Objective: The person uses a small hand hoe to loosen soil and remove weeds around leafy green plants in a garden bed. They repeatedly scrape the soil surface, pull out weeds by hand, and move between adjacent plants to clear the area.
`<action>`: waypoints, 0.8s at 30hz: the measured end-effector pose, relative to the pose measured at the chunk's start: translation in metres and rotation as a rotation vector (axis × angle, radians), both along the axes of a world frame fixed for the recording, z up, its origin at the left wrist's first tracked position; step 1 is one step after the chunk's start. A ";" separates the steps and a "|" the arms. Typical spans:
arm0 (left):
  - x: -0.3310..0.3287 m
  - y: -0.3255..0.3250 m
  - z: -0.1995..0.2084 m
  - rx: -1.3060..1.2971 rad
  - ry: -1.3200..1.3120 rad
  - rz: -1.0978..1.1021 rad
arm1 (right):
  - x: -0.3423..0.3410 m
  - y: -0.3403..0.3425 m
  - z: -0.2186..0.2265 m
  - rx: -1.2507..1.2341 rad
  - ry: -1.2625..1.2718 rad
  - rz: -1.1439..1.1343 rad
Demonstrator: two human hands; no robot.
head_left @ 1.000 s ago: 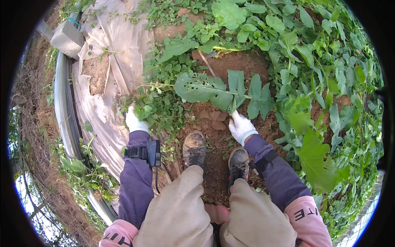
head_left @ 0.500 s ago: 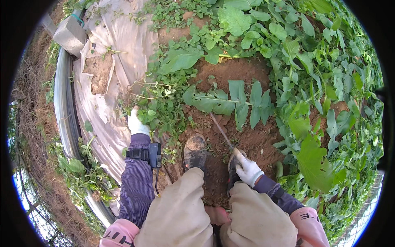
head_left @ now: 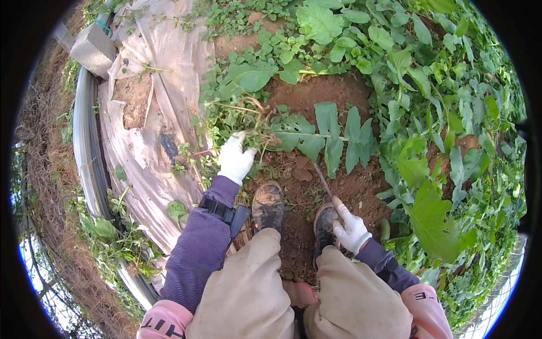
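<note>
My left hand (head_left: 236, 158), in a white glove, is closed around a clump of pulled weeds (head_left: 240, 116). Pale stems and roots stick up from the clump above the low greenery. In my right hand (head_left: 353, 230), also gloved in white, is a thin-shafted hand tool (head_left: 323, 179). Its slim rod slants up and left to the brown soil beside a long lobed leaf (head_left: 333, 137); the working end cannot be made out, so its kind is unclear.
My shoes (head_left: 267, 206) stand on bare soil (head_left: 316, 96). Torn pale plastic sheeting (head_left: 169, 68) covers the ground at left, bordered by a grey plastic-like tube (head_left: 90, 152) and a concrete block (head_left: 93, 50). Dense leafy plants (head_left: 446, 169) fill the right side.
My left hand has moved right, from the sheeting's edge toward the bare soil, lifting weeds with their roots. My right hand and its tool have shifted slightly right and down.
</note>
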State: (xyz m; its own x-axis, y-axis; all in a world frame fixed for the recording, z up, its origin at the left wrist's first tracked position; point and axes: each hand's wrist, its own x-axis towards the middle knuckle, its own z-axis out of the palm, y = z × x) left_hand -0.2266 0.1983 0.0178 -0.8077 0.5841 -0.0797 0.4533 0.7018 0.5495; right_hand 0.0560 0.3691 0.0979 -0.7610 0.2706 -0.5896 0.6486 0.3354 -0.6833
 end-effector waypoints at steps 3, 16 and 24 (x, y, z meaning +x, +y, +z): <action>0.036 0.029 0.002 -0.309 0.031 -0.396 | -0.044 0.014 -0.003 -0.162 0.201 -0.272; -0.031 0.064 0.034 -0.524 0.222 -0.410 | -0.048 0.017 -0.025 -0.243 0.199 -0.349; -0.011 0.094 0.004 -0.691 -0.051 -0.729 | -0.044 0.028 -0.039 -0.262 0.322 -0.500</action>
